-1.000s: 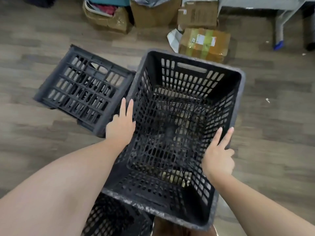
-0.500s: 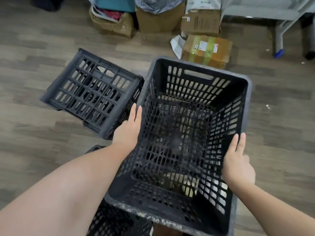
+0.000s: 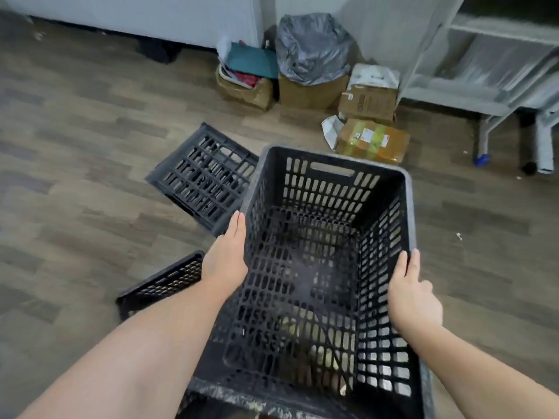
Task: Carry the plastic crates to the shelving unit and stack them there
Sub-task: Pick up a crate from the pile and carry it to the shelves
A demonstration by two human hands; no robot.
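crate [image 3: 326, 207] lifted; boxes [image 3: 370, 140] ahead.

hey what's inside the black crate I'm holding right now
The black crate looks empty: only its slotted walls and base show, with pale and brown shapes visible through the holes below. What those are, I cannot tell. Left hand and right hand press its sides.

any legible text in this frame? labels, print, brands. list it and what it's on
Nothing can be read for certain.
Taped cardboard box: white shipping label with a red mark, print too small to read.
Brown carton behind it: dark printed block, blurred.
White mailer bag on top of that carton: dark mark, blurred.
Black crate held between the hands: no visible text.
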